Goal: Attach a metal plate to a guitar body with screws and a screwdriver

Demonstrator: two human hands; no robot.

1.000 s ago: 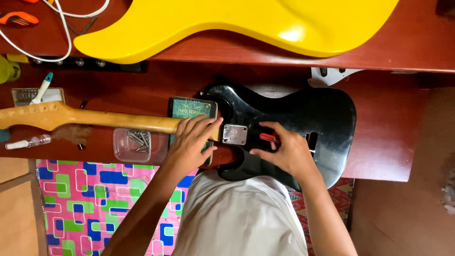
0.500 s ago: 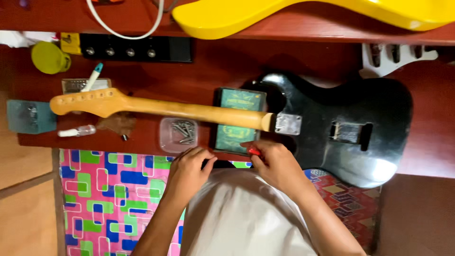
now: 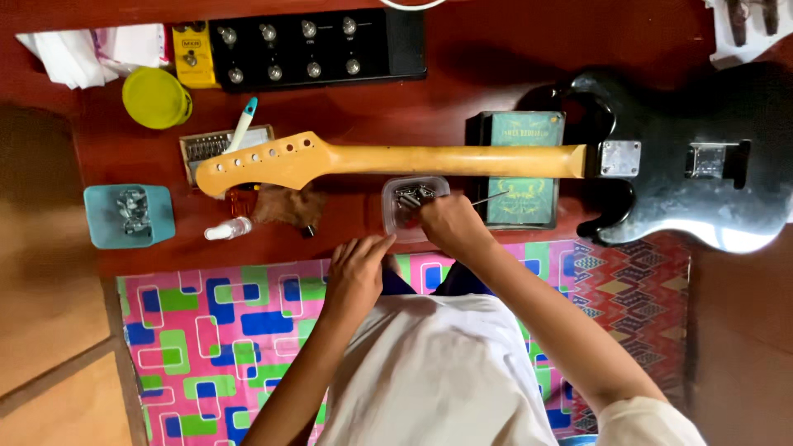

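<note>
Clear screw tub [image 3: 410, 201]: near front edge of bench [image 3: 496, 74], below guitar neck [image 3: 396, 158]. Right hand [image 3: 450, 225] closed at tub rim, gripping thin screwdriver [image 3: 489, 198]. Left hand [image 3: 355, 272] open, empty, at front edge

Head cam, straight down over the workbench

Only one view here, worn on the person's head and pointing almost vertically down, so the white shirt fills the bottom middle and both arms run up into frame from below. The far edge of the red-brown table [image 3: 496, 83] sits at the top, the patterned floor mat [image 3: 215, 322] at the bottom. It's close enough that the left hand [image 3: 355, 272] and right hand [image 3: 450, 225] land near centre, while the black guitar body [image 3: 686, 165] gets cut off at the right edge.
</note>
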